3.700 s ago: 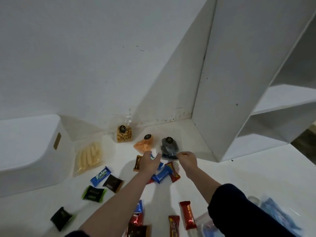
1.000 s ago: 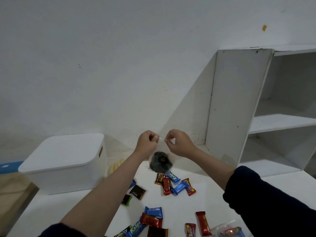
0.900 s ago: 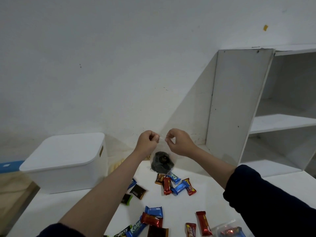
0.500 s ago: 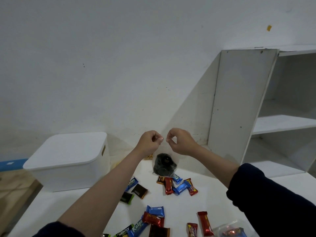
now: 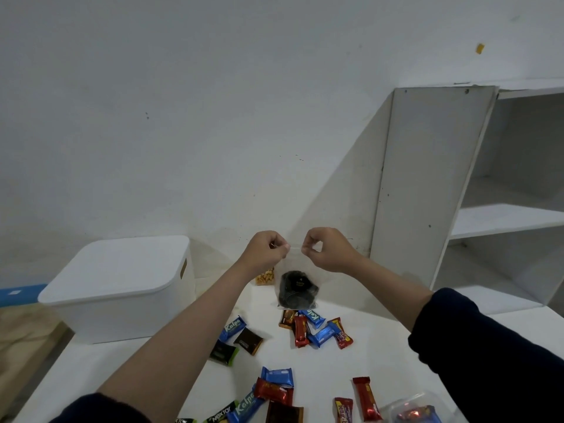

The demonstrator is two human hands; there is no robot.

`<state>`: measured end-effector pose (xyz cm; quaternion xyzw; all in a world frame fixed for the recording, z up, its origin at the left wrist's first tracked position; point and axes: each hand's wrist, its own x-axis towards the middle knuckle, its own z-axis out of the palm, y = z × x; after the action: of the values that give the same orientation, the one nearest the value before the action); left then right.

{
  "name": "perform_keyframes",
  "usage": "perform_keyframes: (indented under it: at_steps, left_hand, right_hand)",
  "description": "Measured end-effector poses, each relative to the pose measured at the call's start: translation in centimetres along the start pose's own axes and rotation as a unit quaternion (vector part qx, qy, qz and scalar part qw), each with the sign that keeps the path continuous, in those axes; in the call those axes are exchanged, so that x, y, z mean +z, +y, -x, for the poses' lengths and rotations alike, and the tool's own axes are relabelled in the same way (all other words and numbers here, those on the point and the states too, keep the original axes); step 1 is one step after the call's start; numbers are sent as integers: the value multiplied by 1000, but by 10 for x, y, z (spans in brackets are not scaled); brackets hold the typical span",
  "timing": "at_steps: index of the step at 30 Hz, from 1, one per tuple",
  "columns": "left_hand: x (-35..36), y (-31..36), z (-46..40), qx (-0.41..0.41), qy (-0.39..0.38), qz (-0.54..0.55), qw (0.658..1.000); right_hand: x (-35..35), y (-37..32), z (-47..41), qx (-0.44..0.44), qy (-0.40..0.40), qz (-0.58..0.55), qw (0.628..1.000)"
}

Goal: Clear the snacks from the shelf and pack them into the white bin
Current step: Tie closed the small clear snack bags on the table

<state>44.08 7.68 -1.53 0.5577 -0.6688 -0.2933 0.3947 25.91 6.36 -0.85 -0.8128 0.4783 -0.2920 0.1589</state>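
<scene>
A clear bag of dark snacks (image 5: 296, 290) hangs in the air above the white table. My left hand (image 5: 266, 251) pinches its top edge on the left and my right hand (image 5: 326, 248) pinches it on the right. The white bin (image 5: 122, 285) stands at the left with its lid on. Several small wrapped snacks lie on the table: a red and blue cluster (image 5: 316, 329) under the bag, dark packets (image 5: 241, 341) to the left, more wrappers (image 5: 274, 392) near me. A bag of orange snacks (image 5: 265, 276) stands by the wall, partly hidden behind my left arm.
The white shelf unit (image 5: 433, 190) stands at the right, and no snacks show on the boards in view. A clear tub with wrapped sweets (image 5: 416, 412) sits at the lower right edge. The table's left edge drops to a wooden floor (image 5: 24, 346).
Both hands lifted the dark snack bag off the table and now hold it up by its top edge. In the last second the bag stays raised, the hands nearly still.
</scene>
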Motion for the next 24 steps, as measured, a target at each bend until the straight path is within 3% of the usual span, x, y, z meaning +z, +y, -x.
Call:
perform_keyframes:
  at_steps: [5, 17, 24]
  left_hand:
    - [1, 1, 2, 33, -33, -16, 999]
    - [-7, 3, 4, 29, -5, -7, 1000]
    - [-8, 12, 3, 50, -52, -96, 993]
  right_hand:
    - [1, 0, 0, -14, -8, 10, 1000]
    - [-3, 1, 1, 6, -2, -50, 999]
    - [0, 1, 2, -6, -15, -52, 999]
